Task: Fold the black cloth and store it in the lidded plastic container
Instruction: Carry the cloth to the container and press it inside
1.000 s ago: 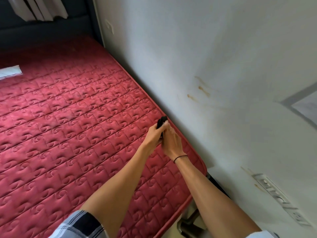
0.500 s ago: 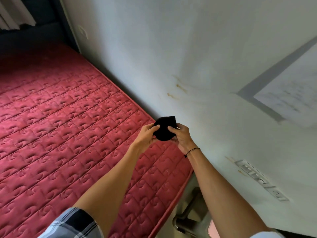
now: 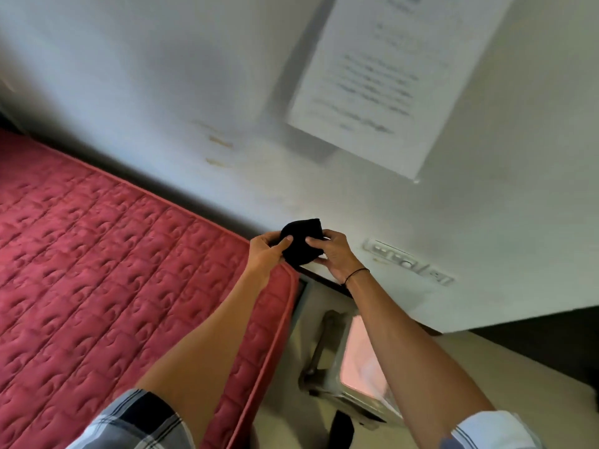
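Observation:
The black cloth is a small folded bundle held in the air in front of the white wall, just past the mattress corner. My left hand pinches its left side with thumb and fingers. My right hand, with a thin black band on the wrist, grips its right side. Below my right forearm on the floor lies a clear plastic container with a pinkish inside, partly hidden by the arm. I cannot tell how its lid sits.
A red quilted mattress fills the left half, its edge running along the white wall. A paper sheet hangs on the wall, with a power strip lower down. A dark object lies on the pale floor.
My view has swung right and down, away from the mattress toward the floor beside it. Both hands carried the cloth off the mattress corner and still hold it.

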